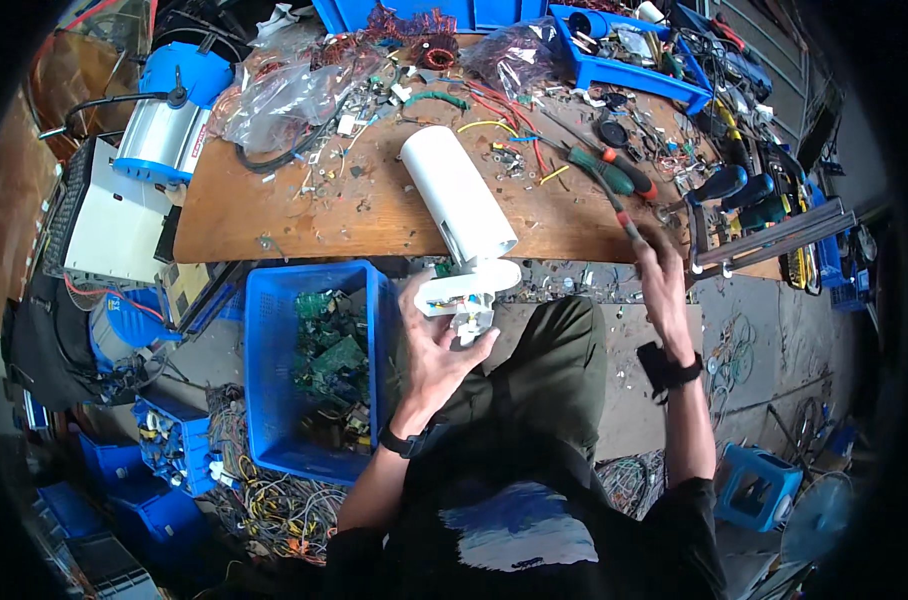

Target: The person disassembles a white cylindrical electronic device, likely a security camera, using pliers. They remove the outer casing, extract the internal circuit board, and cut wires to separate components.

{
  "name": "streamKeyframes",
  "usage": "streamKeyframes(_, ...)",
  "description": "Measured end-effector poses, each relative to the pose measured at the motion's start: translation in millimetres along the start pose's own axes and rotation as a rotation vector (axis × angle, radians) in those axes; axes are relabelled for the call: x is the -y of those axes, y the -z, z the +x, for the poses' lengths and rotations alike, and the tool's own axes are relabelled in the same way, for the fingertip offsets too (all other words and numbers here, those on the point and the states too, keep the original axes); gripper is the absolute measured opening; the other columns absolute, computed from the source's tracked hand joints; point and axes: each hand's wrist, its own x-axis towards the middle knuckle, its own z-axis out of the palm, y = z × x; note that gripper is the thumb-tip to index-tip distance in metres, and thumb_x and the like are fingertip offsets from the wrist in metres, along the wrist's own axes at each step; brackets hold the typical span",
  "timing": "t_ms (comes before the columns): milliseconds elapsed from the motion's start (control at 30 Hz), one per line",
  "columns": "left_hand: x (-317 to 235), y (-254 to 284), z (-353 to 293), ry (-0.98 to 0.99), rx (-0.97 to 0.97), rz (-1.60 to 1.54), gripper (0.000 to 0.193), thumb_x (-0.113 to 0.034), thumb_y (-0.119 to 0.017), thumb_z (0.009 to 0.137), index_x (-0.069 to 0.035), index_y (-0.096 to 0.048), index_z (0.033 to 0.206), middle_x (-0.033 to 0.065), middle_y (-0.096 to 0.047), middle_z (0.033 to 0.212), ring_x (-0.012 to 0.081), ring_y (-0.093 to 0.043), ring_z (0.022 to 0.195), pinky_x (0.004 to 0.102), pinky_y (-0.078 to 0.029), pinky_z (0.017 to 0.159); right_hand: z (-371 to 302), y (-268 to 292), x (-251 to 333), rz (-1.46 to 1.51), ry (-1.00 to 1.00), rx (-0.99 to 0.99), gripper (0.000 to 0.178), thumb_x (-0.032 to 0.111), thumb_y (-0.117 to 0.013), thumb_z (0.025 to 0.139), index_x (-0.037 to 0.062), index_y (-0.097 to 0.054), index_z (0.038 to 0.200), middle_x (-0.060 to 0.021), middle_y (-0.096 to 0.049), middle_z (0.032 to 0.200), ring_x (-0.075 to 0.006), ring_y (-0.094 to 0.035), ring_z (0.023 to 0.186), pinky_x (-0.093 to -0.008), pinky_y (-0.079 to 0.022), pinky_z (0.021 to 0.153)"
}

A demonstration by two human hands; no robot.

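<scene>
My left hand (pixel 436 365) is closed around a white plastic part (pixel 464 295) with small metal and yellow pieces inside, held just off the bench's front edge. Right beyond it, a white cylindrical housing (pixel 457 190) lies slanted over the bench top, its near end meeting the held part; whether the two are joined is hard to see. At the bench edge on the right, the curled fingers of my right hand (pixel 662 285) grip the near end of a slim tool (pixel 625 218) with a red-and-grey handle. Beyond it lie screwdrivers (pixel 614 170) with green, red and black handles.
Scraps and wires litter the wooden bench (pixel 344 215). A blue crate (pixel 259 400) with green circuit boards stands left of my legs. At the back right is a blue tray (pixel 614 75) of parts. Metal bars (pixel 774 240) jut over the right edge. Cables (pixel 284 500) heap on the floor.
</scene>
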Motion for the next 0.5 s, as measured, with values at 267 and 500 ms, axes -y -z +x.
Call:
streamKeyframes(267,13.2,-2.5,-4.9,-0.13,-0.037,0.113,0.101,0.015,-0.081,0.068,-0.016,-0.019,0.142,0.0123,-0.039,0.134,0.0257,-0.058,0.119,0.0402,-0.058,0.097,-76.0,-27.0,14.5,0.461,-0.344,0.57,0.041,0.008,-0.063,0.092,0.003,-0.051,0.132,-0.0007,-0.059,0.095,-0.0104,-0.055,0.078,-0.0247,-0.045,0.069)
streamKeyframes(500,20.3,6.4,-3.1,-0.158,-0.012,0.18,0.098,0.016,-0.079,0.07,-0.015,-0.015,0.137,0.012,-0.038,0.132,0.0281,-0.058,0.119,0.0392,-0.058,0.096,-93.8,-34.8,26.1,-0.06,-0.118,0.875,0.04,0.002,-0.058,0.088,0.004,-0.047,0.127,-0.0174,-0.062,0.105,-0.0405,-0.063,0.106,-0.0443,-0.049,0.089)
